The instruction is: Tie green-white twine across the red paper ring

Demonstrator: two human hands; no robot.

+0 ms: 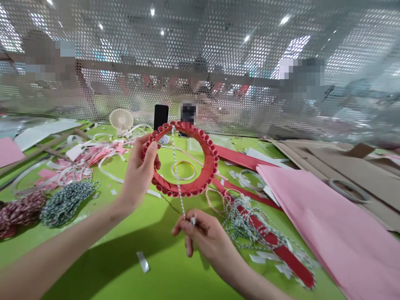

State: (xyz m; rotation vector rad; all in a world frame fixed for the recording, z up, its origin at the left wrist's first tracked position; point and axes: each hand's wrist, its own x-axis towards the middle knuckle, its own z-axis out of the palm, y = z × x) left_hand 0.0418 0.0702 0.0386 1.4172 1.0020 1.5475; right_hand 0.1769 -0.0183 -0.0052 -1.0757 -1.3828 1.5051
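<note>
Left hand (137, 177) grips a red paper ring (184, 191); right hand (209, 239) pinches striped twine (178, 183).

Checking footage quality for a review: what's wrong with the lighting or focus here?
Head view: ceiling lights glare through the perforated metal screen, which is out of focus; the wide lens bows the edges; a broad shadow darkens the green tabletop; the red paper ring and striped twine are sharp.

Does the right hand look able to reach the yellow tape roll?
Probably yes, going under the red ring that the left hand holds above the tape roll; the right hand would first drop the striped twine.
</note>
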